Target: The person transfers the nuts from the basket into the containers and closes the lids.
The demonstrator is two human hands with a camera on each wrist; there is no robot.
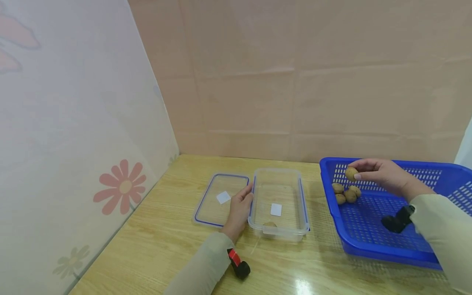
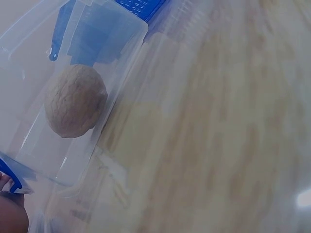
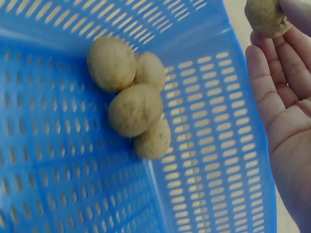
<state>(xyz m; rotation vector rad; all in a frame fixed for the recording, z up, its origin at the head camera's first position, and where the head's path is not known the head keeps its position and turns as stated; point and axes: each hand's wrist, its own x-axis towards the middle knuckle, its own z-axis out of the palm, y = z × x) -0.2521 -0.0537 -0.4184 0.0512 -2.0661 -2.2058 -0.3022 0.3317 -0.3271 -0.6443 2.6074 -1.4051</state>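
Note:
A walnut (image 1: 351, 174) is pinched between the thumb and fingers of my right hand (image 1: 383, 175), held over the left part of the blue basket (image 1: 337, 229). Several more walnuts (image 3: 136, 110) lie together in the basket's corner below. My left hand (image 1: 237, 213) touches the left side of a clear plastic container (image 1: 279, 235), its fingers lying along the blue-edged wall. One walnut (image 2: 76, 101) lies inside that container at its near end; in the head view the front wall partly covers it. At the left wrist view's lower left, only part of the hand shows.
A clear lid (image 1: 210, 211) with a blue seal lies flat left of the container, partly behind the left hand. White square labels (image 1: 276, 209) mark both. The wooden table (image 1: 162, 229) meets a flowered wall (image 1: 92, 123) at left and a brown-covered wall (image 1: 239, 82) behind.

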